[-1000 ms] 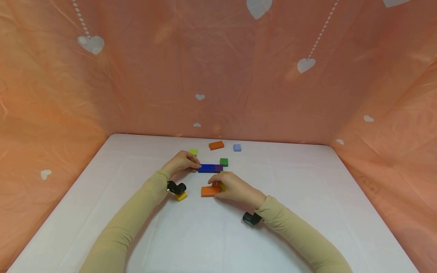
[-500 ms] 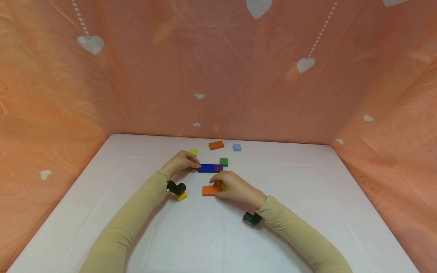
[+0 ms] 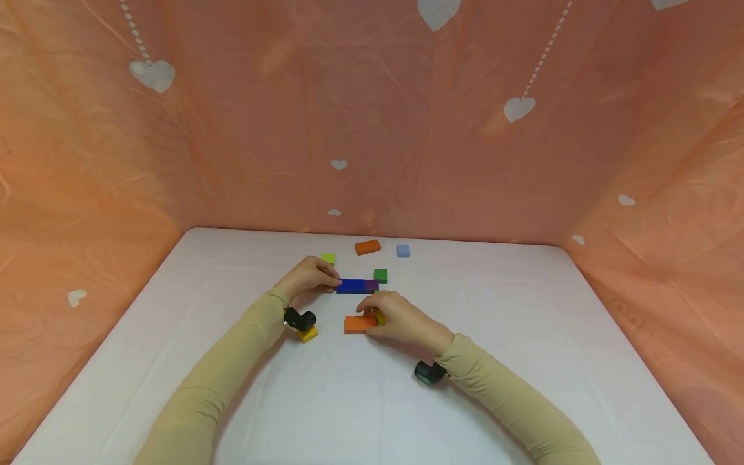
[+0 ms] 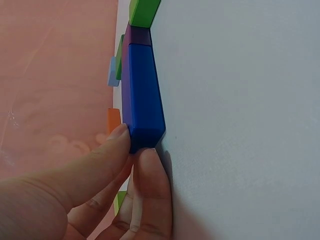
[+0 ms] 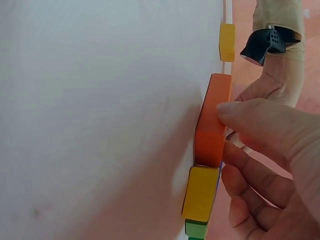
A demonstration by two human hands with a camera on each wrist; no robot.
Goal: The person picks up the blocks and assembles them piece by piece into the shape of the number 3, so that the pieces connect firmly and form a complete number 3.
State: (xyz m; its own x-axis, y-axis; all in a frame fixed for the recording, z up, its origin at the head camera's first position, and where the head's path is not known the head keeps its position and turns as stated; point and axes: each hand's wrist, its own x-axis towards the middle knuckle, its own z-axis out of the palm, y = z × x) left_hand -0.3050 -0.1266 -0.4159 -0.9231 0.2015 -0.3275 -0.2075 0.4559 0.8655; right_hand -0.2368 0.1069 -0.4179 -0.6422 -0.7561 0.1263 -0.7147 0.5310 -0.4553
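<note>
A long blue block [image 3: 351,285] lies on the white table with a purple block [image 3: 371,285] against its right end. My left hand [image 3: 310,274] pinches the blue block's left end; in the left wrist view the thumb sits on its corner. Nearer to me, my right hand [image 3: 401,318] holds an orange block [image 3: 356,325] by its right part, thumb on the near side. A yellow block [image 5: 201,194] stands against the end of that orange block, partly hidden by the hand in the head view. A light green block [image 4: 145,11] adjoins the purple one.
Behind the blue block lie a dark green block [image 3: 380,276], a lime block [image 3: 328,259], another orange block [image 3: 367,247] and a pale blue block [image 3: 403,250]. Another yellow block [image 3: 308,334] lies beside the left wrist camera [image 3: 301,320]. An orange curtain [image 3: 372,129] borders the table.
The orange block in my right hand has shifted slightly to the right and away from me, toward the yellow block. My left hand keeps its place on the blue block.
</note>
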